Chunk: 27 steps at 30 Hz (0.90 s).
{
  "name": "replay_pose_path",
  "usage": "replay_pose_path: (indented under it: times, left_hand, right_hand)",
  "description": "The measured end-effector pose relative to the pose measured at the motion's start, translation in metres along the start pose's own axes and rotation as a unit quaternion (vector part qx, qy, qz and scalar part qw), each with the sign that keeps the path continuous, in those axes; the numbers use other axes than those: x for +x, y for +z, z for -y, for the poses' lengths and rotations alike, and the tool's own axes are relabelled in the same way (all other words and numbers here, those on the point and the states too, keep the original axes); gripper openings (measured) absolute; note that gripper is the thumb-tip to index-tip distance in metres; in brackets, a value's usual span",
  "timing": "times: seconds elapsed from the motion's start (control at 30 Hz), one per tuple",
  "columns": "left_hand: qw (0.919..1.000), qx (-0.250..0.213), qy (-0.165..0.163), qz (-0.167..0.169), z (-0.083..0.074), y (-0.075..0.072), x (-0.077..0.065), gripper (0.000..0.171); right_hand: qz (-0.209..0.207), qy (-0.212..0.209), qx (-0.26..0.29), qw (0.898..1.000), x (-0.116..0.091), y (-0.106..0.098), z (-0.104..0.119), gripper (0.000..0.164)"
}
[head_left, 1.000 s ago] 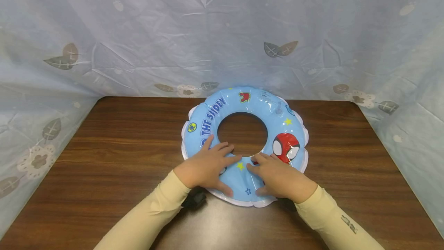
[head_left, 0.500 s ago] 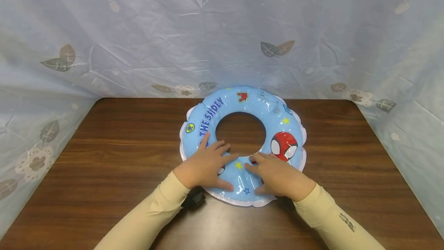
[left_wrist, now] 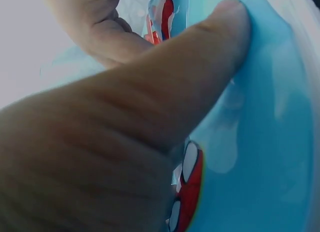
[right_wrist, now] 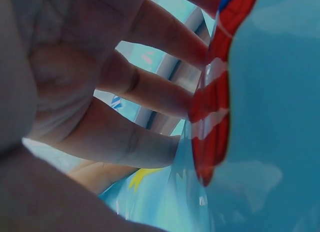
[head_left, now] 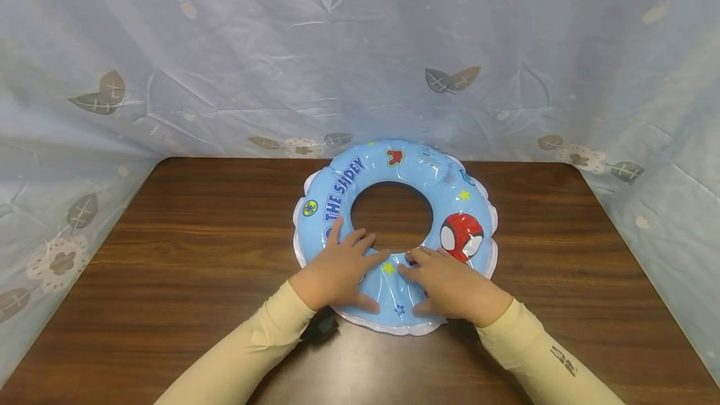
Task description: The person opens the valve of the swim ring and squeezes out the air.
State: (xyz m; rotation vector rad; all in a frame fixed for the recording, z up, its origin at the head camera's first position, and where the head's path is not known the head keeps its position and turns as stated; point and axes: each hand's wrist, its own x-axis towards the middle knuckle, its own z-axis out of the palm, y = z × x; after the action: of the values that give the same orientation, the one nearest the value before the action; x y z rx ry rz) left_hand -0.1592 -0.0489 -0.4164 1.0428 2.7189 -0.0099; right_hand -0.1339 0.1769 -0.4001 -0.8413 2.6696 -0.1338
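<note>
A light-blue inflatable swim ring (head_left: 471,202) with a scalloped white edge lies flat on the table in the head view. Red masked faces, yellow stars and blue lettering are printed on it. My left hand (head_left: 335,272) rests on its near-left part with fingers spread, their tips toward the inner hole. On the near-right part, my right hand (head_left: 452,285) touches the ring with its fingertips, fingers a little bent. The left wrist view has the left thumb (left_wrist: 220,34) against the blue vinyl. Seen from the right wrist, several fingertips meet the vinyl beside a red print (right_wrist: 212,122).
The brown wood-grain table (head_left: 214,236) reaches back to a pale blue-grey curtain (head_left: 360,49) with leaf and flower prints. This curtain also hangs along both sides. Under the left wrist sits a small black object (head_left: 320,327).
Both hands stay on the ring in nearly the same place. The left hand and forearm have shifted very slightly; the camera view sways a little.
</note>
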Motion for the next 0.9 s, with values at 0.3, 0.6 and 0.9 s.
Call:
replay_pose_path:
  times: [0.3, 0.6, 0.9]
  left_hand:
    - [0.9999, 0.016, -0.005, 0.001, -0.0009, 0.0028, 0.0016, 0.099]
    - [1.0000, 0.007, -0.004, 0.003, -0.0004, 0.0020, -0.0004, 0.099]
    - [1.0000, 0.007, -0.005, 0.002, 0.0004, 0.0020, -0.0014, 0.100]
  right_hand:
    - [-0.003, -0.002, 0.004, 1.000, -0.0018, -0.0014, 0.0013, 0.073]
    - [-0.027, -0.005, -0.009, 1.000, -0.0075, -0.0055, 0.0009, 0.074]
    - [-0.046, 0.014, -0.021, 0.999, -0.0083, -0.0094, -0.0003, 0.068]
